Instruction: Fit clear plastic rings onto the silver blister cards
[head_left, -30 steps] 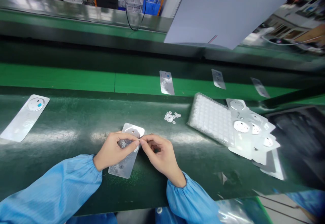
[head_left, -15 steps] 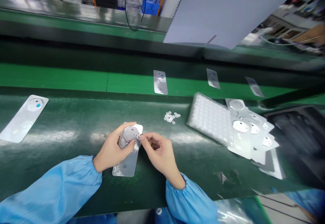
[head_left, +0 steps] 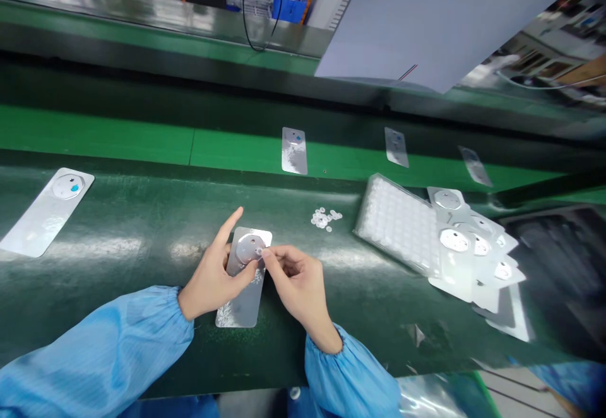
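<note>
A silvery rectangular plate [head_left: 242, 304] with rounded corners lies in front of me, a round disc with small holes [head_left: 248, 247] at its top end. My left hand [head_left: 213, 282] holds the plate at its left side, thumb across the face below the disc and index finger raised off it. My right hand [head_left: 297, 282] pinches a small clear ring [head_left: 259, 252] between thumb and index finger at the disc's lower right edge; the fingertips partly hide it. Beyond the right hand lies a loose pile of small clear rings [head_left: 322, 219].
A clear tray of white pieces [head_left: 400, 222] stands to the right, beside a stack of similar plates [head_left: 457, 273]. Another plate with a blue dot [head_left: 45, 216] lies at left. Several plates, one a plate at mid-belt [head_left: 294, 156], lie on the green strip [head_left: 227, 149]. A white sheet [head_left: 416, 20] hangs above.
My left index finger has lifted off the top of the plate and now points up. My right hand stays at the disc, and the small ring shows more plainly. The view has shifted slightly.
</note>
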Action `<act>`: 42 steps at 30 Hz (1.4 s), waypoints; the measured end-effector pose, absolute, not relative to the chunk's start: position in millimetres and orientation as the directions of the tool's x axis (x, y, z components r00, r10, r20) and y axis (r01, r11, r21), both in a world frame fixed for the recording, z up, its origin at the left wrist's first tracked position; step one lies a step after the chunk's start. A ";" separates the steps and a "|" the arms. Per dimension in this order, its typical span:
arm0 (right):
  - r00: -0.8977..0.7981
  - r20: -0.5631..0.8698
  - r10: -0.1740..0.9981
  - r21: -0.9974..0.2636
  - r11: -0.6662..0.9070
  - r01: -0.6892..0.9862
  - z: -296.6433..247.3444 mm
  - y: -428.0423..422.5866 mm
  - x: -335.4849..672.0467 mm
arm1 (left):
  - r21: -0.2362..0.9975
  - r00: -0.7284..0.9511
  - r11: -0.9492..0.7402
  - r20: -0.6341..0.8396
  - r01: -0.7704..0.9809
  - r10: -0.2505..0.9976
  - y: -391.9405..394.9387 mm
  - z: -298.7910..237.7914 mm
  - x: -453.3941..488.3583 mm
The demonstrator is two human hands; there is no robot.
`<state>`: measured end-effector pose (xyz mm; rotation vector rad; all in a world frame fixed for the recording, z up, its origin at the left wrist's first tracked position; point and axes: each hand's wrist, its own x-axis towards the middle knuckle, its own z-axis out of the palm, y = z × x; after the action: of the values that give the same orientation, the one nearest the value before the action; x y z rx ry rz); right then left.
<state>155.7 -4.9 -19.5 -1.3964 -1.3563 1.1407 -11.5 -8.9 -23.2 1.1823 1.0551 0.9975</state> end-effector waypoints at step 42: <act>-0.203 -0.091 0.975 -0.994 -0.077 0.072 -17.0 -10.2 180.8 | 0.902 0.128 0.334 -0.310 -0.273 0.942 11.3 -15.3 -19.5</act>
<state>180.8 -10.2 -17.0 -1.2150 -1.3695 1.3955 -19.5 11.3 -15.3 0.7942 1.0761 1.0340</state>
